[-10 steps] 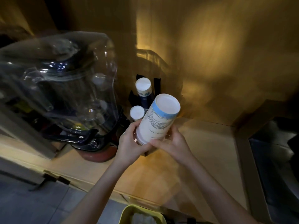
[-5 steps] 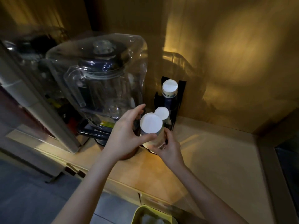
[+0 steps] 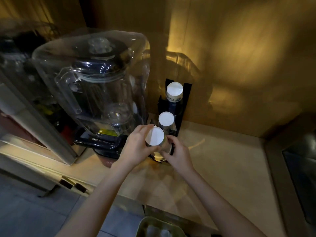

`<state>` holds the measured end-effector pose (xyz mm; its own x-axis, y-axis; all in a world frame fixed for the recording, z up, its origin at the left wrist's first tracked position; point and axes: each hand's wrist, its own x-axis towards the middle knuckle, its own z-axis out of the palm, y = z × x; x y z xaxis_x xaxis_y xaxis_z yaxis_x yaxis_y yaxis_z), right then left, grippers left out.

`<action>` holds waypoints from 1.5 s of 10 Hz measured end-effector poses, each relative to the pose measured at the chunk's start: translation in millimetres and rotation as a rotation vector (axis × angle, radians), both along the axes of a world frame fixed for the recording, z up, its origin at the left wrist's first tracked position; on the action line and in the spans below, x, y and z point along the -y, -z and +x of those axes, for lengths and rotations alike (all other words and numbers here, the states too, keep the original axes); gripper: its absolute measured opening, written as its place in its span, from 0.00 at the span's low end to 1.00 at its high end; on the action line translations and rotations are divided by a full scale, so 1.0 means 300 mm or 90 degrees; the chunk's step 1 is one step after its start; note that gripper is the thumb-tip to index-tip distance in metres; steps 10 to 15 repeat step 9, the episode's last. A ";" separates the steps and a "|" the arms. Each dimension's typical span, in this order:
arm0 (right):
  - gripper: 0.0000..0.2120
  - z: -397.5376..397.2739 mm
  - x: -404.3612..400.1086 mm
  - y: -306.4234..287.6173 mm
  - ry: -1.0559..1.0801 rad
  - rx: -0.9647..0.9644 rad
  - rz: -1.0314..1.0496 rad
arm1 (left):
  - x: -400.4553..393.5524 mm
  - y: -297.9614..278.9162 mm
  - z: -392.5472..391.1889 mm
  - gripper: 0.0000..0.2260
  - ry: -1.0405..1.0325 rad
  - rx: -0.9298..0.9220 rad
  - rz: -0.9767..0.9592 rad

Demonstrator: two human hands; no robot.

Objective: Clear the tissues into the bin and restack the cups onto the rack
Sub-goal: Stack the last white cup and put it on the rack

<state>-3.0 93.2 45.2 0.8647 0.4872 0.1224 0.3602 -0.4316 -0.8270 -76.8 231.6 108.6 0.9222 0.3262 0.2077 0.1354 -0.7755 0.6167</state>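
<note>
An upside-down paper cup stack (image 3: pixel 154 138) with a white round base stands in the front slot of the black cup rack (image 3: pixel 186 93). My left hand (image 3: pixel 136 147) wraps its left side and my right hand (image 3: pixel 177 153) holds its right side low down. Two more inverted cup stacks sit behind it in the rack: a middle one (image 3: pixel 166 119) and a taller rear one (image 3: pixel 174 90) with a blue band. A yellow-green bin (image 3: pixel 145 224) with white tissues inside shows at the bottom edge.
A large blender under a clear plastic cover (image 3: pixel 95 82) stands just left of the rack. The beige counter (image 3: pixel 222 165) stretches to the right toward a dark recessed panel (image 3: pixel 301 168). A wooden wall (image 3: pixel 239 48) rises behind the rack.
The cup stack went from tilted in the air in front of the rack to upright and lowered into the front slot. Both hands followed it down and the view moved closer.
</note>
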 end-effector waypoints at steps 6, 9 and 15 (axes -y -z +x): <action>0.19 0.031 0.017 -0.028 -0.110 0.176 -0.194 | 0.064 0.160 0.064 0.31 -0.010 -0.129 0.093; 0.12 0.087 0.018 -0.125 -0.081 -0.028 -0.107 | 0.080 0.063 0.100 0.24 -0.024 -0.177 0.071; 0.12 0.087 0.018 -0.125 -0.081 -0.028 -0.107 | 0.080 0.063 0.100 0.24 -0.024 -0.177 0.071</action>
